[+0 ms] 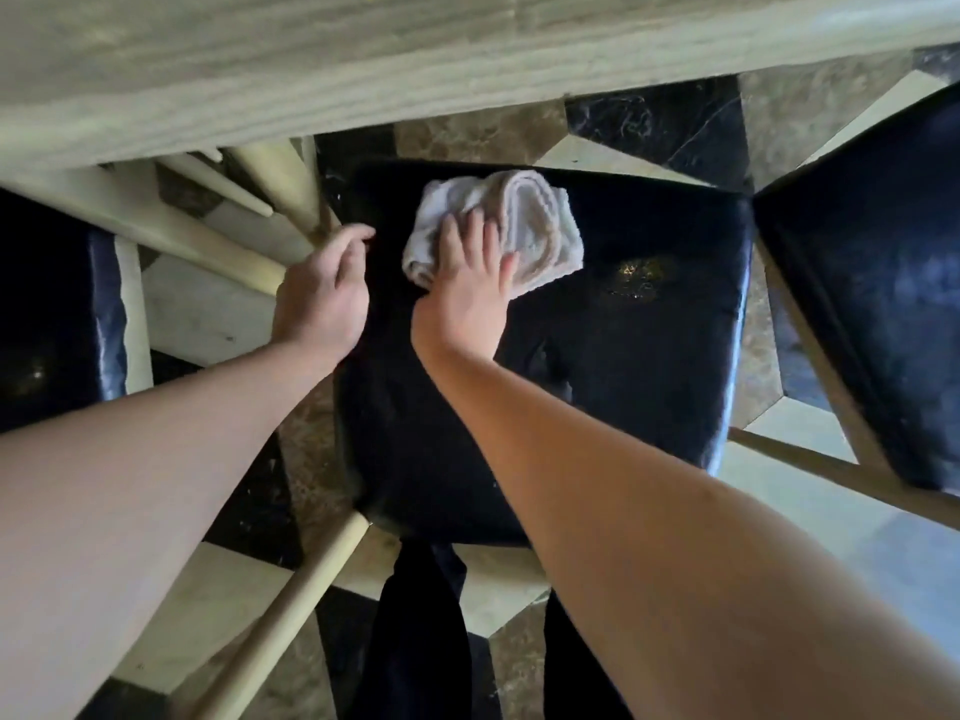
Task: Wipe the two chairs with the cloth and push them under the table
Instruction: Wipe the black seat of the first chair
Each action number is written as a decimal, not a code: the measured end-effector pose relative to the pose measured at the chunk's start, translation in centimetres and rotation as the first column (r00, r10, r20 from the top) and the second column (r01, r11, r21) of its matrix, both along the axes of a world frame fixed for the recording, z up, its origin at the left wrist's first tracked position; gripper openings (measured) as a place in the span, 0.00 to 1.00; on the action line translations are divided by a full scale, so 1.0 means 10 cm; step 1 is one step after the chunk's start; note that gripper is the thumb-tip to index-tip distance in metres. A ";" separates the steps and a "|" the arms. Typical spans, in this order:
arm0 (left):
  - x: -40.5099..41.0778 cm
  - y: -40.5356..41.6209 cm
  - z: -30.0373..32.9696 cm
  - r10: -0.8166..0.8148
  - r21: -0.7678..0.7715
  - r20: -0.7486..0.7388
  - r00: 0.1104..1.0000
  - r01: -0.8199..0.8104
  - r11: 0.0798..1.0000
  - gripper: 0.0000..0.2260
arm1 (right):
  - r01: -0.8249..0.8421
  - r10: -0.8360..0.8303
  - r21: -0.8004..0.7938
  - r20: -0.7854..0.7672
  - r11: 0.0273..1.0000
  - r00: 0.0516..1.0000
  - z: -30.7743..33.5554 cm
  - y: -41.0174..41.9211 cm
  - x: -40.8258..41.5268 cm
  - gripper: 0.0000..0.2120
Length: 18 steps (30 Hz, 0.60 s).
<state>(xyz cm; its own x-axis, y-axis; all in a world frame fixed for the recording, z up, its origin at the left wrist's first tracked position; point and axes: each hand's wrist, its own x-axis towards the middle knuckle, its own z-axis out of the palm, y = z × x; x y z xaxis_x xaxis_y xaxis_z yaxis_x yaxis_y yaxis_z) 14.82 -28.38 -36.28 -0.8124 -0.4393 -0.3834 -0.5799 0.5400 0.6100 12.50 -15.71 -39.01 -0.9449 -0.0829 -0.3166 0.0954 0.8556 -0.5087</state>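
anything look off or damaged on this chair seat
Mostly fine. One oddity: a dull, speckled patch on the black chair seat, just right of the white cloth under the right hand. Whether it is scuffing, residue or reflected light cannot be told. No tears or spills show.

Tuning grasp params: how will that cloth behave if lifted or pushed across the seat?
Likely floppy: the cloth lies bunched in soft folds under the right hand, so it should sag if lifted. Probably light, being thin terry-like fabric. The seat looks glossy, so it may slide easily yet bunch further when pushed from one edge.
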 end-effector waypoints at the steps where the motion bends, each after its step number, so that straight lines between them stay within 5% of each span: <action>1: 0.01 -0.02 -0.02 0.051 -0.039 -0.052 0.997 -0.053 0.998 0.16 | -0.132 0.132 -0.026 -0.016 0.991 0.991 -0.01 -0.09 0.26 0.35; 6: 0.03 0.07 -0.09 -0.015 -0.168 -0.087 0.996 0.001 0.986 0.16 | -0.514 0.524 -0.173 0.015 0.840 0.851 -0.04 0.08 1.32 0.32; 12: 0.17 0.20 -0.12 -0.351 -0.321 0.177 0.920 0.391 0.863 0.20 | -0.928 0.927 -0.011 -0.034 0.373 0.373 -0.07 0.97 1.71 0.30; 15: 0.27 0.24 -0.16 -0.378 -0.347 0.281 0.882 0.460 0.817 0.26 | -0.978 0.991 0.160 -0.016 0.131 0.131 -0.09 1.49 1.65 0.34; 18: 0.30 0.32 -0.19 -0.390 -0.342 0.307 0.868 0.483 0.806 0.29 | -0.976 1.000 0.220 0.017 0.001 0.005 -0.09 2.00 1.56 0.35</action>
<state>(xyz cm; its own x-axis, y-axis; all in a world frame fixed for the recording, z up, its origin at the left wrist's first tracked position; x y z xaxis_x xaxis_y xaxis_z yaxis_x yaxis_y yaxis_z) 17.79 -25.18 -38.16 -0.8738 -0.2078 -0.4397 -0.3118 0.9332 0.1786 28.13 4.30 -39.94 0.0064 -0.9393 -0.3431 -0.9460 0.1056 -0.3066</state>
